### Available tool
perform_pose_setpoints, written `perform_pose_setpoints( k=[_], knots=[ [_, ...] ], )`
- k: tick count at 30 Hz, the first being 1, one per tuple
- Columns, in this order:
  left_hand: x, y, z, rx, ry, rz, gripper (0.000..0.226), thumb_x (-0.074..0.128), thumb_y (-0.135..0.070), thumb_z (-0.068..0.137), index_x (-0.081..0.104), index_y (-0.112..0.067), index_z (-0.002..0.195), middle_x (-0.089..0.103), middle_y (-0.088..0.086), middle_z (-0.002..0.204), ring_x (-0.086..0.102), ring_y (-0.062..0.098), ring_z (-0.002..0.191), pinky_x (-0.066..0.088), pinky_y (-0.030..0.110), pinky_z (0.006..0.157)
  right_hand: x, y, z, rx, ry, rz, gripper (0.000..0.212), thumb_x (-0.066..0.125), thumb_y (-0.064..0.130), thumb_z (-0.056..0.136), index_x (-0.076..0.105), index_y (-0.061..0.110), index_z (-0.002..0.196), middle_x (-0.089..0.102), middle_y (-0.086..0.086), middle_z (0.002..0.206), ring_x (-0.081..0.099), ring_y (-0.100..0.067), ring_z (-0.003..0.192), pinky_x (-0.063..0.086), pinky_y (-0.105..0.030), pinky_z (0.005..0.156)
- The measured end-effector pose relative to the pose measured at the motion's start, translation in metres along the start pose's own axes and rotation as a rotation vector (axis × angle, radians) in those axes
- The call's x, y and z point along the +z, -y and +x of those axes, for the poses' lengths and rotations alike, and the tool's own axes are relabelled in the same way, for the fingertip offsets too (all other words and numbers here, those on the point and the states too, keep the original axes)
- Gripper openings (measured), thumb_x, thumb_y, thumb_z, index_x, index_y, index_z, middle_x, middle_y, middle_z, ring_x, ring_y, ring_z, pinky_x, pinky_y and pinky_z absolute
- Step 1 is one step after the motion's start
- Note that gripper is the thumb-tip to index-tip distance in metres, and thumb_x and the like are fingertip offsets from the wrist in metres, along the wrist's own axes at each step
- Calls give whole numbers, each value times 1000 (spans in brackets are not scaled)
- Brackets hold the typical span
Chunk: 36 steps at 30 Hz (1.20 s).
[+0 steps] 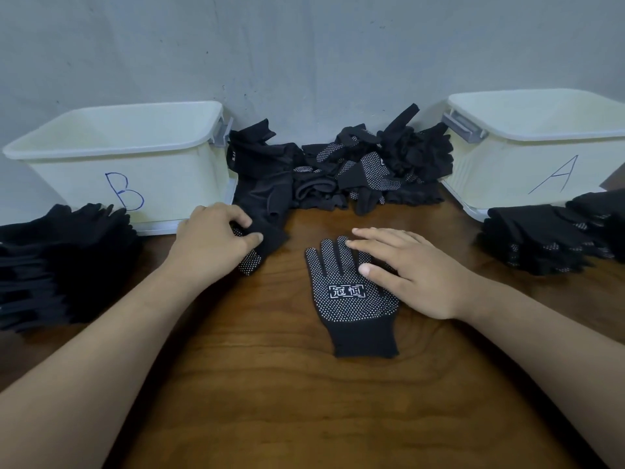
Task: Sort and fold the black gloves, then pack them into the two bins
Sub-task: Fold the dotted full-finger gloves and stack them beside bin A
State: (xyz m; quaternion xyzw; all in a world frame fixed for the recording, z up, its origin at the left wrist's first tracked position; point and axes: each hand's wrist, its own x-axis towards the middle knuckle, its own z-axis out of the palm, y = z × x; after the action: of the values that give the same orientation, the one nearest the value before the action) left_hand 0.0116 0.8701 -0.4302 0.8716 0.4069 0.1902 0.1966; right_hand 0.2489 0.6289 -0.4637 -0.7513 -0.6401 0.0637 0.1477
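A black glove with white dots and a white logo (348, 299) lies flat, palm up, in the middle of the wooden table. My right hand (409, 269) rests on its right side with straight fingers across the glove's fingers. My left hand (213, 242) pinches another dotted black glove (267, 231) at the near edge of the loose glove heap (355, 167) against the wall. A white bin marked B (125, 164) stands at the left, a white bin marked A (541, 154) at the right.
A stack of folded black gloves (64, 262) lies in front of bin B at the left. Another stack with dotted gloves (548, 238) lies in front of bin A at the right. The wooden table (270, 401) stretches toward me; a grey wall stands behind.
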Motion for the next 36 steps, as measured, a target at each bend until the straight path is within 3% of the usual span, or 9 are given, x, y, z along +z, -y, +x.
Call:
perform_pose_setpoints(
  k=[6, 10, 12, 17, 21, 24, 27, 30, 36],
  knots=[
    [-35, -22, -3, 109, -271, -426, 38, 78, -49, 90, 60, -16, 81, 71, -9, 88, 63, 11, 85, 46, 32, 78, 0, 0, 0, -7, 3, -4, 61, 23, 72, 107, 32, 49, 163, 23, 28, 171, 13, 5, 159, 13, -43, 133],
    [-55, -26, -4, 135, -210, -777, 46, 73, -43, 99, 58, -2, 82, 62, -1, 70, 51, 16, 61, 41, 33, 57, -2, 0, 0, -1, 8, -6, 57, 28, 67, 108, 32, 50, 163, 23, 30, 170, 11, 6, 158, 12, -40, 133],
    [-58, -26, -4, 119, -185, -835, 50, 71, -46, 99, 63, 3, 97, 67, 10, 83, 55, 20, 71, 43, 37, 63, -2, 1, 0, -1, 14, -8, 58, 28, 67, 108, 32, 50, 163, 24, 30, 169, 11, 6, 158, 11, -39, 133],
    [-55, -31, -4, 117, -188, -871, 26, 67, -37, 104, 76, -14, 113, 81, 2, 96, 71, 15, 82, 54, 29, 73, -1, 1, 0, 2, 15, -14, 59, 27, 68, 107, 33, 49, 163, 26, 28, 170, 11, 5, 159, 10, -38, 133],
    [-38, -14, 8, 53, -147, -656, 26, 71, -30, 101, 66, -26, 126, 79, -4, 109, 76, 16, 96, 59, 42, 96, 0, 0, 1, 7, 18, -18, 58, 27, 68, 108, 32, 49, 163, 24, 29, 170, 9, 7, 158, 10, -39, 133],
    [-23, -6, 5, 93, -175, -298, 38, 71, -25, 99, 59, -27, 134, 68, -13, 126, 66, 9, 111, 48, 30, 100, 0, -1, 1, 6, 16, -24, 58, 27, 68, 108, 32, 50, 163, 23, 30, 170, 9, 7, 159, 10, -40, 133],
    [-12, -7, 1, 235, -87, -76, 21, 67, -28, 101, 72, -29, 121, 68, -16, 126, 59, 5, 117, 38, 22, 97, 0, -1, 1, 9, 20, -21, 58, 27, 68, 108, 31, 50, 163, 21, 30, 171, 8, 7, 159, 10, -41, 133],
    [-2, -5, -1, 280, 7, -19, 12, 64, -34, 102, 75, -35, 106, 70, -20, 114, 60, 5, 110, 43, 26, 94, 1, -2, 1, 8, 20, -16, 58, 28, 67, 108, 31, 48, 163, 21, 29, 171, 8, 6, 159, 9, -41, 133],
    [6, -26, -11, 284, -65, -91, 7, 72, -38, 99, 78, -38, 96, 71, -22, 101, 61, 1, 101, 48, 27, 91, -2, -1, 2, 18, -16, 13, 58, 29, 67, 109, 33, 47, 163, 22, 29, 170, 13, 6, 157, 10, -36, 132]
  ],
)
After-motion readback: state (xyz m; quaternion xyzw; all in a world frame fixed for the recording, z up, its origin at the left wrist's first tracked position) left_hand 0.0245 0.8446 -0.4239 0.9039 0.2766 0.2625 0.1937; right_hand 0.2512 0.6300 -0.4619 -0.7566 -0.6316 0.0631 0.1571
